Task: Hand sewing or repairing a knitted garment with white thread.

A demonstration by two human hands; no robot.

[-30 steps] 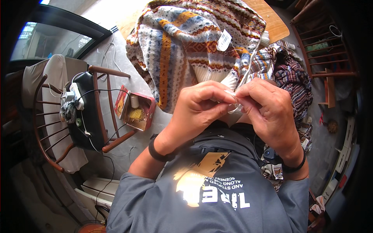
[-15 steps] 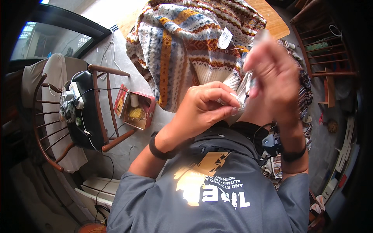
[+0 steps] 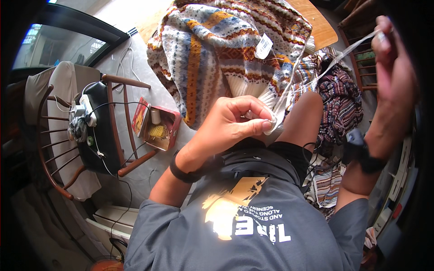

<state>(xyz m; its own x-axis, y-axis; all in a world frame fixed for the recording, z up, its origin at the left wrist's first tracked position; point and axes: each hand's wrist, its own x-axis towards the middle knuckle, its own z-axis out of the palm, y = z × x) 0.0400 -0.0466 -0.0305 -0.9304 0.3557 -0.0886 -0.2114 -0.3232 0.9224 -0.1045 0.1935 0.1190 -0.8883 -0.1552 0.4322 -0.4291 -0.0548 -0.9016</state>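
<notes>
A patterned knitted sweater (image 3: 205, 74) in white, orange, blue and rust lies bunched over the table edge and toward my lap. My left hand (image 3: 235, 119) pinches a bit of its white edge between thumb and forefinger; exactly what sits in the pinch is partly hidden. Out to the upper right, my right hand (image 3: 392, 67) is raised, its fingers closed on white yarn (image 3: 337, 59). That yarn runs in long strands from near my left fingertips up to the right hand. A white paper tag (image 3: 263, 46) hangs on the sweater.
Beneath the sweater is a wooden table (image 3: 323, 29). To the left stand a wooden chair (image 3: 100, 149) bearing a power strip (image 3: 89, 112), and an open red box (image 3: 169, 131) with thread spools. More striped knitwear (image 3: 339, 101) is heaped at the right, near a slatted wooden rack (image 3: 364, 67).
My right hand has swung from beside the sweater out to the upper right, drawing the white yarn into long strands. My left hand stays in nearly the same place, still pinching.
</notes>
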